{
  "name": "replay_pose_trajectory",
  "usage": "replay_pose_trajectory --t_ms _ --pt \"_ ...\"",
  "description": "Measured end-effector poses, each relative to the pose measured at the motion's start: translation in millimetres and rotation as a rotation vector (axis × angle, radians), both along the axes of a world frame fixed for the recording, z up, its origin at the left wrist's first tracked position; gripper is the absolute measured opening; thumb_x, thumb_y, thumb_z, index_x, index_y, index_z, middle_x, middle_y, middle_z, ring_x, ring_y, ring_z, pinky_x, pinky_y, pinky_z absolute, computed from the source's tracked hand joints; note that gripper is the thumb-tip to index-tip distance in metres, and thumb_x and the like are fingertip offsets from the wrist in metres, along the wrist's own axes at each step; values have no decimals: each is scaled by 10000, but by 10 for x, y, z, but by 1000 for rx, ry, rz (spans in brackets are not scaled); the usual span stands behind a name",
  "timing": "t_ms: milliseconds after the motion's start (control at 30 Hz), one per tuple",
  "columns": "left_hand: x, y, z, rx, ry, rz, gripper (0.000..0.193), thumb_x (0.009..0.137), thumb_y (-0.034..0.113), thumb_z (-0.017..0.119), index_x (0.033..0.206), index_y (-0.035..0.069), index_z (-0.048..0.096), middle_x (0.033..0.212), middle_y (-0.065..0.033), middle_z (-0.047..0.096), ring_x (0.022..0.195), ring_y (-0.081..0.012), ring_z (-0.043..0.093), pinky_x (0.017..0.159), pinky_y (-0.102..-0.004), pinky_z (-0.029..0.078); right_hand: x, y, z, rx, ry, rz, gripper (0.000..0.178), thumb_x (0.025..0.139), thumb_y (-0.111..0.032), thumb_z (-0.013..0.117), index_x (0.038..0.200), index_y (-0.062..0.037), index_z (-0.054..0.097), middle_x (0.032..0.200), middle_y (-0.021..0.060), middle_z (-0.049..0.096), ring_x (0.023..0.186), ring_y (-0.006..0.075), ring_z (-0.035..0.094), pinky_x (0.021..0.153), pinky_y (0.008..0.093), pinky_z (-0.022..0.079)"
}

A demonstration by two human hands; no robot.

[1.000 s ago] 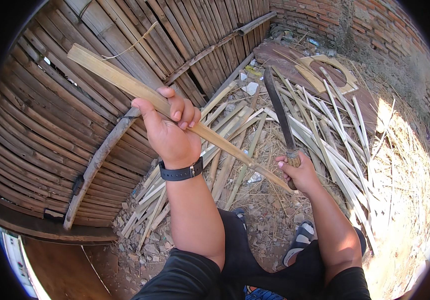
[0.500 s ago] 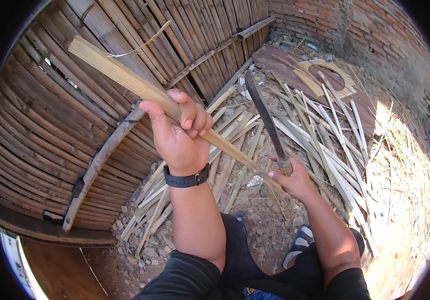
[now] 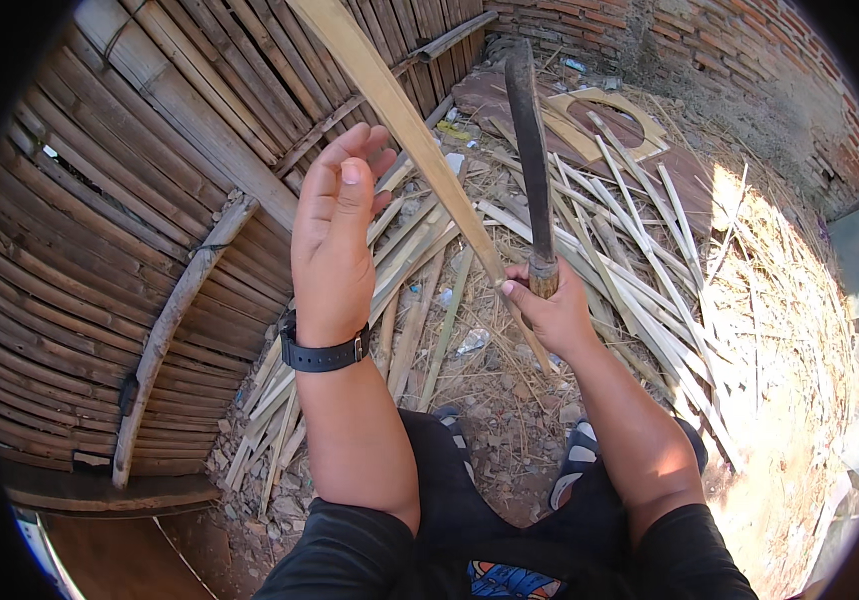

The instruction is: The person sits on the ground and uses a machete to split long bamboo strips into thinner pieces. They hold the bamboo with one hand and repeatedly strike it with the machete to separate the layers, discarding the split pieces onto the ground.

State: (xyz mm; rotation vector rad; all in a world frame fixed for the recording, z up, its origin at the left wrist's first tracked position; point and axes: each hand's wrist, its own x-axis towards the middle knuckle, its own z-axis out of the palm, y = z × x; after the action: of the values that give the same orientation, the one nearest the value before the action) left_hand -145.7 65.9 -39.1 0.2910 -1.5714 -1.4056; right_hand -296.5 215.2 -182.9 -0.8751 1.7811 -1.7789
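Note:
My right hand (image 3: 558, 318) is closed round the wooden handle of a machete (image 3: 530, 145), its dark blade pointing up and away. The thumb and finger of that hand also pinch a long, pale bamboo strip (image 3: 412, 135). The strip slants from the upper edge down past my right hand, its lower end hanging over the ground. To the left of the strip, my left hand (image 3: 333, 245) is raised with its fingers apart and slightly curled, holding nothing. It wears a black wristwatch (image 3: 325, 352).
A slatted bamboo wall (image 3: 100, 270) stands close on my left, crossed by a wooden pole (image 3: 175, 320). Cut bamboo strips (image 3: 640, 290) lie ahead over rubble and straw. Farther off are a board with a round hole (image 3: 590, 150) and a brick wall (image 3: 750, 70).
My left hand has let go of the bamboo strip and moved left of it. My right hand has taken the strip beside the machete, and the strip now stands steeper.

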Motion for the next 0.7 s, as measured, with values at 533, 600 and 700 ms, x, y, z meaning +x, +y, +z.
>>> replay_pose_trajectory --t_ms 533,600,700 --pt "-452 209 -330 -51 -195 -212 357 983 202 622 1249 -32 575 1106 -101 671 1061 -159 624 942 -308 490 -51 109 114 10 36 -37 360 821 -112 767 1118 -10 590 940 38 687 861 107 633 822 291 503" --pt "-450 243 -325 -178 -179 -36 354 975 192 630 1249 -26 575 1087 -91 672 1020 -144 622 884 -288 494 -68 91 191 19 57 -102 347 821 -120 773 1095 -11 589 930 42 688 836 104 629 802 291 505" --pt "-455 280 -291 -324 -213 104 311 957 178 652 1196 -16 608 1000 -56 671 900 -108 617 757 -245 493 -236 88 279 -58 37 -206 319 839 -121 770 1058 -10 567 924 69 683 815 131 646 764 292 519"
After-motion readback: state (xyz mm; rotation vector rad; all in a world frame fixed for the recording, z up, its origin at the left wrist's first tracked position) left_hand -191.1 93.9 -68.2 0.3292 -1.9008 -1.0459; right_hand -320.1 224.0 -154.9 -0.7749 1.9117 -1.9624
